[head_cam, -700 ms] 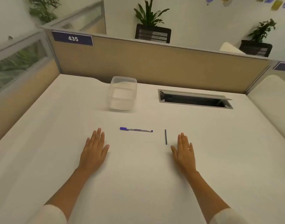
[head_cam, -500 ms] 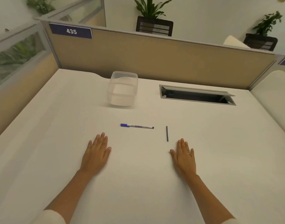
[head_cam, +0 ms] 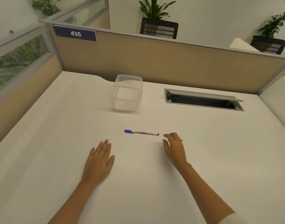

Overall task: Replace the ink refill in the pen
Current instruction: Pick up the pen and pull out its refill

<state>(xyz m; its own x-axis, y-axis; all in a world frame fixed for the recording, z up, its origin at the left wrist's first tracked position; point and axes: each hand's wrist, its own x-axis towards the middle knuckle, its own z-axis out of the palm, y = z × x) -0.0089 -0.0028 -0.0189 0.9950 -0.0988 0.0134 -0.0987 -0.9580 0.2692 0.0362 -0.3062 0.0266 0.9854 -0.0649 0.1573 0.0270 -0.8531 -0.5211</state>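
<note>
A white pen (head_cam: 141, 133) with a blue cap at its left end lies crosswise on the white desk (head_cam: 57, 143). My left hand (head_cam: 99, 157) rests flat on the desk, below and left of the pen, holding nothing. My right hand (head_cam: 175, 147) is raised a little, with fingers curved and apart. Its fingertips are just right of the pen's right tip without touching it. The thin dark refill is hidden under my right hand, and I see nothing gripped.
A clear plastic box (head_cam: 127, 92) stands behind the pen. To its right is an open cable slot (head_cam: 203, 101) in the desk. A tan partition (head_cam: 154, 62) closes the back edge, and a glass-topped partition runs along the left.
My right hand has lifted off the desk and moved forward and left, covering the spot where the dark refill lay. My left hand stays flat. The view has tilted down slightly.
</note>
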